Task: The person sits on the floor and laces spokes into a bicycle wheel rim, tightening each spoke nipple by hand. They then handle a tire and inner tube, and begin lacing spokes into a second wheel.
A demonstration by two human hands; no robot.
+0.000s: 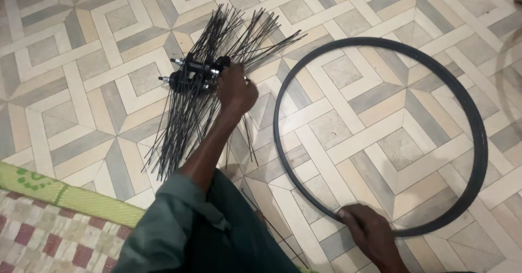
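Two black wheel hubs lie on the tiled floor with a fan of thin black spokes sticking out of them up and down. My left hand reaches out from a green sleeve and closes on the right end of the hubs and spokes. A large black bicycle rim lies flat on the floor to the right. My right hand grips its near edge, fingers curled over the metal.
The floor has a beige and grey geometric tile pattern. A woven mat with a green border and red checks lies at the lower left. A few loose spokes lie on the tiles near my left arm.
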